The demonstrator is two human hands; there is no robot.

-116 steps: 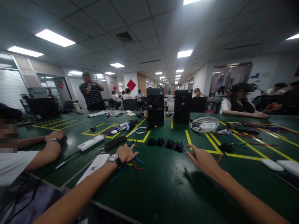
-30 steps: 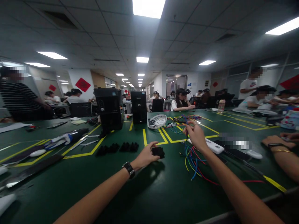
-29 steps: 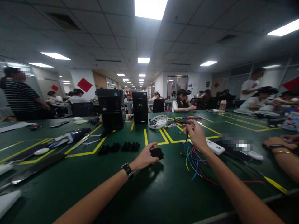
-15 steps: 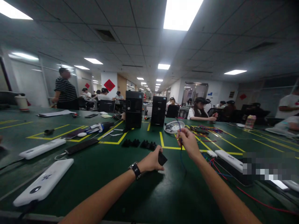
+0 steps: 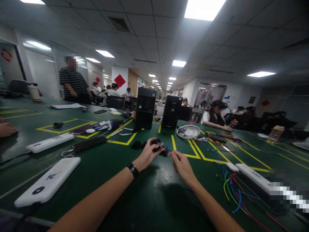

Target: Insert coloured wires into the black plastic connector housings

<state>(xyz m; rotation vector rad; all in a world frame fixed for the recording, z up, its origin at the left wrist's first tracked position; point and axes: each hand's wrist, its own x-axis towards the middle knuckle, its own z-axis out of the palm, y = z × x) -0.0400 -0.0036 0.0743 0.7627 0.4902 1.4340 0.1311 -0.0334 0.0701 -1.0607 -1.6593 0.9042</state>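
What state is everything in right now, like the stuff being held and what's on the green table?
Left grip: closed on black block.
Black block: held; fine detail too blurred.
Right grip: pinched on blue wire.
Blue wire: at the block; seating unclear.
Loose coloured wires: spread out, overlapping.
White basket: upright, holding things.
White device marked 26: lying flat, cable attached.
Computer towers: both standing.
Pale cup: upright.

I count two towers (image 5: pixel 145 111), one basket (image 5: pixel 179 133), three power banks (image 5: pixel 51 183), one cup (image 5: pixel 35 93), one bottle (image 5: pixel 276 133), one watch (image 5: pixel 133 170) and four red signs (image 5: pixel 120 80). The wires (image 5: pixel 239 202) are many, and their number I cannot tell; the black blocks (image 5: pixel 137 145) also, because they are partly hidden.
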